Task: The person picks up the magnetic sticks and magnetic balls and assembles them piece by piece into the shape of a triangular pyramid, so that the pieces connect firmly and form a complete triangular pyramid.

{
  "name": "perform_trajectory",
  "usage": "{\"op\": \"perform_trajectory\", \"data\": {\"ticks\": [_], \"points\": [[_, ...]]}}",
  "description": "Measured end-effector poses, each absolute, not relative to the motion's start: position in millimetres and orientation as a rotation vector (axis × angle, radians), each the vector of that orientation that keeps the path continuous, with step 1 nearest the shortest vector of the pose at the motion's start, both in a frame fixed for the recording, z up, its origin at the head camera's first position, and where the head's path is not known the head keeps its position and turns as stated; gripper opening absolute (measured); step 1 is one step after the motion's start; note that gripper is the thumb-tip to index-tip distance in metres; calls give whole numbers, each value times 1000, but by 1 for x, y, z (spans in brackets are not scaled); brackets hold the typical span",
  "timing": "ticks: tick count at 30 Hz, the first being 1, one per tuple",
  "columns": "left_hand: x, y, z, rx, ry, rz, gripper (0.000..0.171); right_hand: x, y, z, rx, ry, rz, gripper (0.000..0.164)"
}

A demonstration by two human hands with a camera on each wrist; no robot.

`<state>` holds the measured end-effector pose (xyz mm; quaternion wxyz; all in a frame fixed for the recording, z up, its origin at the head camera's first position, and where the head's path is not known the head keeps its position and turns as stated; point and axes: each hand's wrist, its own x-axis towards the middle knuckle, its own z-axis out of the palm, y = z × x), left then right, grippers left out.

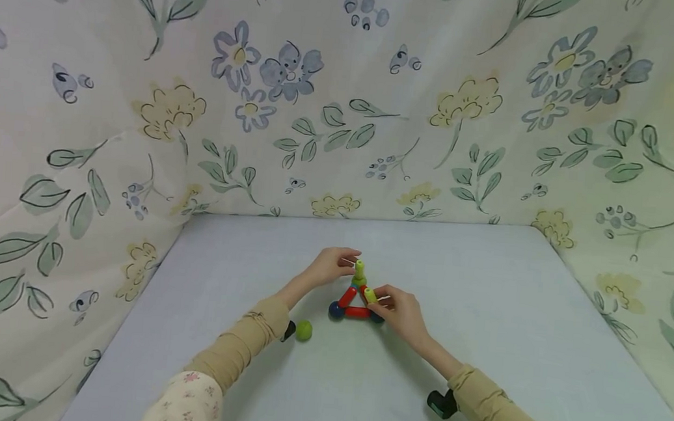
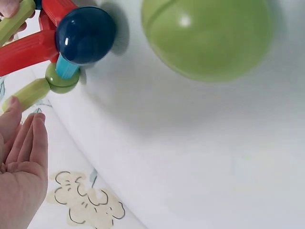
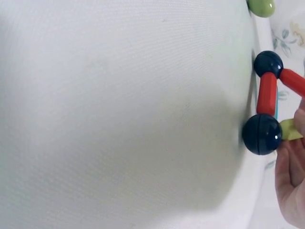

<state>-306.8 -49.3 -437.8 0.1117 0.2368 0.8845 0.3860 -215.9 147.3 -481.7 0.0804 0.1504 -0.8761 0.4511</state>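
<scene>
A triangle of red rods point(image 1: 357, 312) and dark blue balls point(image 1: 336, 311) lies on the table. My right hand point(image 1: 403, 310) pinches a yellow-green rod point(image 1: 370, 296) that meets the right front blue ball point(image 3: 262, 134). At the back, another yellow-green rod point(image 1: 359, 269) rises from a green ball point(image 2: 62, 81), beside a light blue rod point(image 2: 66, 69). My left hand point(image 1: 331, 265) is at this rear rod; its thumb seems to touch the rod's end in the left wrist view, with the other fingers fairly straight and apart from it. The rear corner of the triangle is partly hidden.
A loose green ball point(image 1: 304, 330) sits on the white table point(image 1: 241, 243), left of the triangle and near my left wrist. Floral cloth point(image 1: 342, 139) hangs behind the table and along its sides. A dark wrist camera point(image 1: 442, 404) is strapped at my right sleeve.
</scene>
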Motion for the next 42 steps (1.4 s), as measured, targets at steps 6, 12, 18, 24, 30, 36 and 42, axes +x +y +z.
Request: {"op": "perform_trajectory", "data": {"ticks": [6,12,18,24,30,36,42], "points": [[-306,-41,-439,687,2671,1099,27,-215,147,-482,458,-2603,1335,20],[-302,-39,-439,706,2653,1129,21,-213,147,-480,444,-2603,1342,20],[-297,-40,-440,734,2649,1096,22,-214,145,-480,424,-2606,1325,19],[-294,-41,-443,758,2658,1122,22,-214,143,-481,397,-2603,1318,20],[-291,-47,-443,788,2629,1173,29,-214,142,-481,370,-2613,1309,20],[-289,-75,-445,751,2560,1132,27,-214,142,-482,363,-2610,1317,20],[-287,-127,-451,785,2336,1102,24,-211,142,-483,359,-2617,1295,22]]}}
